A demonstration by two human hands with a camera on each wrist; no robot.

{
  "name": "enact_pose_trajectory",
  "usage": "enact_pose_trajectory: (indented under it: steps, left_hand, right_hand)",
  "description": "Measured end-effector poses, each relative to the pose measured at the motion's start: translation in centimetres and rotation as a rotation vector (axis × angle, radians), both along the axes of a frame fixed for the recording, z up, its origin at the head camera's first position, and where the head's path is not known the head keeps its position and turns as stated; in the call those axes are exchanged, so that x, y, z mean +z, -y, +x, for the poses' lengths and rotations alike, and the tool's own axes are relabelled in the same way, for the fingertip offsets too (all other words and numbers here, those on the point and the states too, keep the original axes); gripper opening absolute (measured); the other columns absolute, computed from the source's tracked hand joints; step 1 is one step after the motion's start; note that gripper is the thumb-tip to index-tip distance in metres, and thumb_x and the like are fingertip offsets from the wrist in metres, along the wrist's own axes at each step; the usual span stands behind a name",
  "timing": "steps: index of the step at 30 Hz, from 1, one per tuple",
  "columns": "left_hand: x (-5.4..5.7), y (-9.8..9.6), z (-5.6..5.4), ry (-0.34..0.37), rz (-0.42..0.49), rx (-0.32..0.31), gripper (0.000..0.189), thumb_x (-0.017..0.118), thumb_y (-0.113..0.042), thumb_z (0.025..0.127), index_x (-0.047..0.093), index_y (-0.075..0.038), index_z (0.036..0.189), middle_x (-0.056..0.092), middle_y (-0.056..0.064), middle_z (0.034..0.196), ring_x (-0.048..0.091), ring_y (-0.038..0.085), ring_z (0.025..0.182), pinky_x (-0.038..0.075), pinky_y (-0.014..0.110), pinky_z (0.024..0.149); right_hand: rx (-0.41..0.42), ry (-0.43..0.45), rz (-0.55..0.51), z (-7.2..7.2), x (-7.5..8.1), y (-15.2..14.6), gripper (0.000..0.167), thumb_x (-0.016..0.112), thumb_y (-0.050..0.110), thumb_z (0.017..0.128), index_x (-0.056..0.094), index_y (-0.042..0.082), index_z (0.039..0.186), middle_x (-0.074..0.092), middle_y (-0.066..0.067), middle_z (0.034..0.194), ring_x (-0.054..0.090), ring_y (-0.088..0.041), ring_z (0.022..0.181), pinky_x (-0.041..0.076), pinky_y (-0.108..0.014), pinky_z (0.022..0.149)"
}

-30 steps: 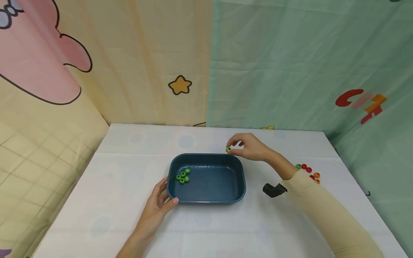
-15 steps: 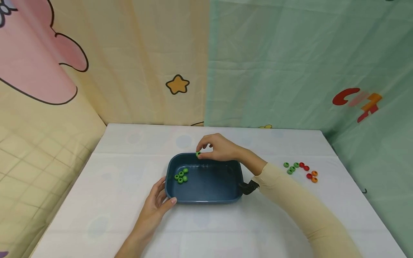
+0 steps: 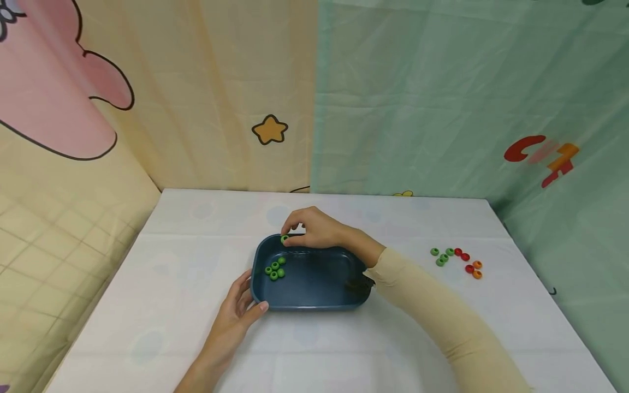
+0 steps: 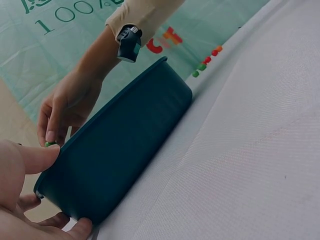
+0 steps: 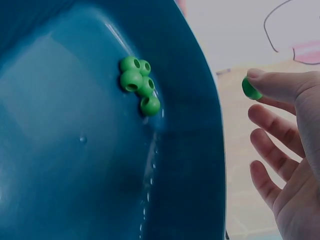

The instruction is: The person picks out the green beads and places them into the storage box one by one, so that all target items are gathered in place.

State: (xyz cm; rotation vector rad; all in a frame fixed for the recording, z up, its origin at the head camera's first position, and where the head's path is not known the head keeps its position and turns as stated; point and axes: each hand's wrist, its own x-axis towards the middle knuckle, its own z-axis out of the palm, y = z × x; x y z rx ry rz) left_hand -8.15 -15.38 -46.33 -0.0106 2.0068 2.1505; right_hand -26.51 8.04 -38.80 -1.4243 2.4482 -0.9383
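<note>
A dark blue rectangular tub (image 3: 314, 303) stands on the white-covered table. My left hand (image 3: 238, 311) grips its left side, thumb on the front rim and fingers round the end wall, as the left wrist view also shows. Over the back left of the tub, my right hand (image 3: 314, 228) pinches a green bead (image 5: 251, 89) between thumb and index finger; the other fingers are loosely bent. Inside the tub's left part lies a cluster of several green beads (image 5: 132, 80) with round holes.
To the right of the tub, several green beads (image 3: 440, 262), red beads (image 3: 465, 257) and orange beads (image 3: 478, 274) lie loose on the white tablecloth (image 3: 393, 349). Printed curtains (image 3: 403, 98) hang behind the table and along its sides. A black wrist camera (image 4: 129, 44) sits on the right sleeve.
My right hand has carried the green bead leftward, from the tub's back right corner to over its back left part. The left hand keeps its grip on the tub.
</note>
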Motion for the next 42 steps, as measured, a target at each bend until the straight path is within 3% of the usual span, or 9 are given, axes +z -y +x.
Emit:
enact_pose_trajectory:
  steps: [5,13,32,42]
  left_hand:
    - [-0.1,0.0,0.0,0.018,0.000,-0.004,0.079,0.069,-0.001,0.098,0.025,-0.019,0.162,0.028,0.013,0.161,0.035,0.032,0.147,0.048,0.020,0.099]
    - [0.0,0.0,-0.1,0.027,-0.011,0.011,0.080,0.069,0.000,0.097,0.026,-0.019,0.162,0.029,0.013,0.161,0.036,0.031,0.146,0.048,0.020,0.099]
    - [-0.1,0.0,0.0,0.009,0.013,0.007,0.080,0.069,0.003,0.096,0.027,-0.016,0.162,0.030,0.014,0.161,0.037,0.030,0.145,0.048,0.021,0.100]
    - [-0.1,-0.1,0.0,0.029,0.013,0.012,0.080,0.070,0.001,0.096,0.028,-0.018,0.162,0.031,0.013,0.160,0.037,0.030,0.145,0.048,0.021,0.098]
  right_hand:
    - [-0.016,0.008,0.014,0.1,-0.1,0.4,0.025,0.078,0.022,0.095,0.077,0.007,0.115,0.071,-0.003,0.113,0.065,-0.021,0.106,0.054,-0.033,0.091]
    - [-0.076,0.026,0.017,0.0,-0.4,-0.9,0.032,0.078,0.020,0.095,0.074,0.005,0.123,0.071,-0.006,0.116,0.066,-0.029,0.107,0.055,-0.049,0.091]
    - [-0.255,0.033,0.020,0.9,-0.8,-7.5,0.029,0.079,0.021,0.093,0.075,0.006,0.118,0.073,-0.007,0.112,0.065,-0.021,0.103,0.054,-0.048,0.091]
    - [-0.341,0.074,-0.006,1.8,-0.5,-11.4,0.027,0.079,0.020,0.093,0.075,0.007,0.117,0.072,-0.013,0.115,0.064,-0.027,0.104,0.053,-0.053,0.092]
